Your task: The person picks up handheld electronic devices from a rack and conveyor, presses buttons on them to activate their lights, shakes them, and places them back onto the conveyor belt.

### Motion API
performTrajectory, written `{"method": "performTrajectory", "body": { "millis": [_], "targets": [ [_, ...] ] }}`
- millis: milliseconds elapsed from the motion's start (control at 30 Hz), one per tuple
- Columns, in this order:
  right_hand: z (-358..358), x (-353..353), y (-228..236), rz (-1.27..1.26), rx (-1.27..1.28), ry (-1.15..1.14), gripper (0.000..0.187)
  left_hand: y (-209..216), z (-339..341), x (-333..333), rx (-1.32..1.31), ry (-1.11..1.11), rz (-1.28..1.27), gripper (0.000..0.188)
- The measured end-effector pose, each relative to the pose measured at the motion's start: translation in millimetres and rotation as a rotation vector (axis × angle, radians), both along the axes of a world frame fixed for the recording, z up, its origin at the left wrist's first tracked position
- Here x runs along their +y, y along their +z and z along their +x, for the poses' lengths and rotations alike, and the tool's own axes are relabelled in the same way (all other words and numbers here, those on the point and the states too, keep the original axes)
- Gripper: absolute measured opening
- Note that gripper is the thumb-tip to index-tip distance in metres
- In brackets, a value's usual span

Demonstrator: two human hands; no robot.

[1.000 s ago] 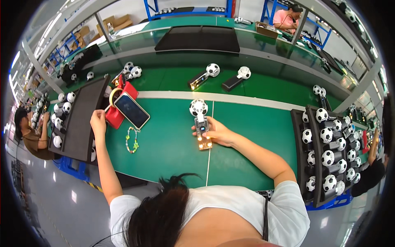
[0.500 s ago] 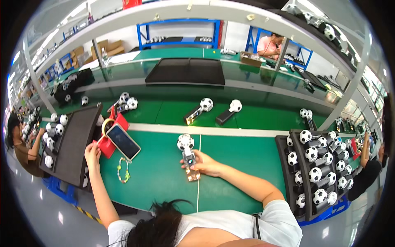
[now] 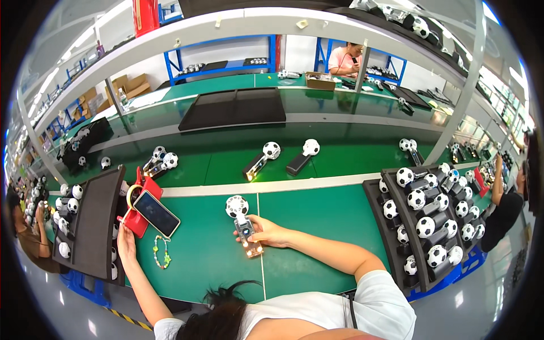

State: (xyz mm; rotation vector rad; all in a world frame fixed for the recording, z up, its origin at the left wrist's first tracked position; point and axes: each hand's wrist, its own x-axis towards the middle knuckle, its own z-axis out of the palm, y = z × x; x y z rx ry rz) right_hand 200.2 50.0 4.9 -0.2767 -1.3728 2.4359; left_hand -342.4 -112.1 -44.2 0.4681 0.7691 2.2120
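Observation:
My right hand [image 3: 270,233] is closed around a handheld device topped with a soccer ball [image 3: 237,207]. The device's dark body [image 3: 245,231] is uncovered at the lower end, where small warm lights glow. It is held over the green bench, ball end away from me. At the left, my left hand [image 3: 126,242] is at the edge of a red stand [image 3: 134,223], fingers drawn together. A bit of red shows at its fingertips; what they pinch is not clear. A phone with a dark screen [image 3: 157,213] leans on the stand, and a beaded bracelet [image 3: 162,253] lies nearby.
Black trays of soccer-ball devices flank me, one on the right [image 3: 426,226] and one on the left [image 3: 93,224]. Beyond the pale ledge [image 3: 289,186] lie a lit device [image 3: 262,161] and a dark one [image 3: 304,157]. People work at both sides and across.
The whole view has shifted, so the bench and its things sit further left in the picture. My right hand still holds the device, and its lights show more plainly. My left hand stays by the stand.

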Motion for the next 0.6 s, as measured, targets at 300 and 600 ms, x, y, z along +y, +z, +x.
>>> {"method": "performTrajectory", "body": {
  "millis": [300,600],
  "targets": [
    [2,-8,12,0.032,-0.1,-0.048,0.073,-3,17,5,0.193,0.073,-0.016,0.022],
    [-7,-4,12,0.044,-0.111,-0.037,0.067,-7,49,-11,0.184,0.397,-0.246,0.027]
  ]
}}
